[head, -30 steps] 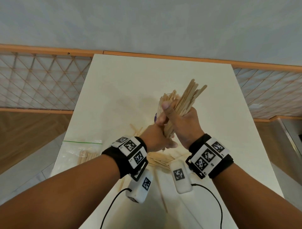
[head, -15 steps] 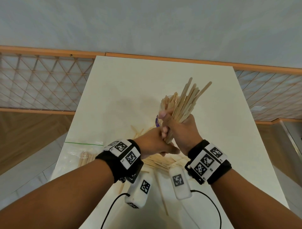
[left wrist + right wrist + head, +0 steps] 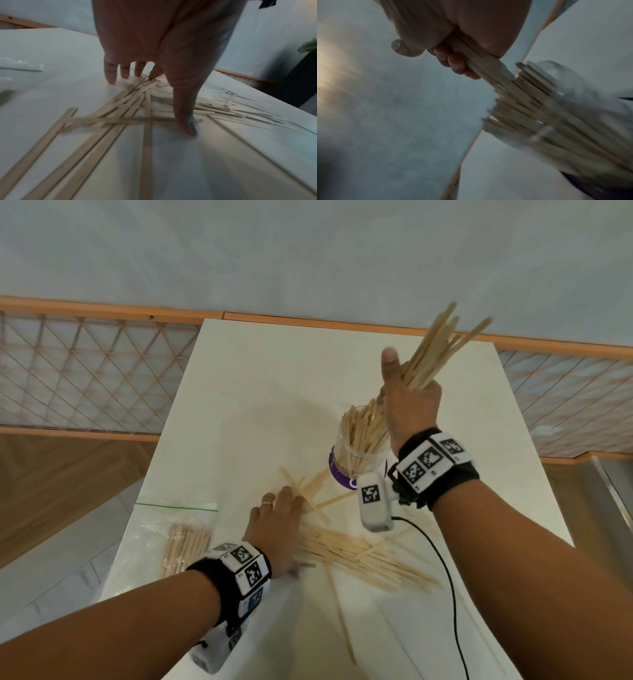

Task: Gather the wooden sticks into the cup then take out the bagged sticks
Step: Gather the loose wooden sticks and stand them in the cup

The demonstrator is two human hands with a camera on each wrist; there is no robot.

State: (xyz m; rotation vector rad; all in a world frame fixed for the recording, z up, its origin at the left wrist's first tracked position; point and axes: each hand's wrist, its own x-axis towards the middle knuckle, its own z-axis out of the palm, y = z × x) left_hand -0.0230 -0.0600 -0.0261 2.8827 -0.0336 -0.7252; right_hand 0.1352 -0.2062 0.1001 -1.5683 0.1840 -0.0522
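Note:
A clear cup (image 3: 358,453) with a purple band stands on the white table (image 3: 246,392), several wooden sticks upright in it. My right hand (image 3: 409,402) grips a bundle of sticks (image 3: 435,350) just above the cup's right rim; the bundle's lower ends (image 3: 488,67) reach the cup's mouth (image 3: 559,86). My left hand (image 3: 277,518) lies flat with spread fingers (image 3: 109,73) on loose sticks (image 3: 349,556) scattered on the table (image 3: 120,106). A clear zip bag of sticks (image 3: 181,542) lies at the table's left edge.
A black cable (image 3: 442,570) runs from the right wrist camera across the loose sticks. The table's left and right edges drop to the floor. A lattice panel (image 3: 85,378) and a pale wall stand behind the table.
My left hand let go of the bundle and dropped onto the loose sticks on the table. My right hand rose to the right with the bundle, uncovering the cup.

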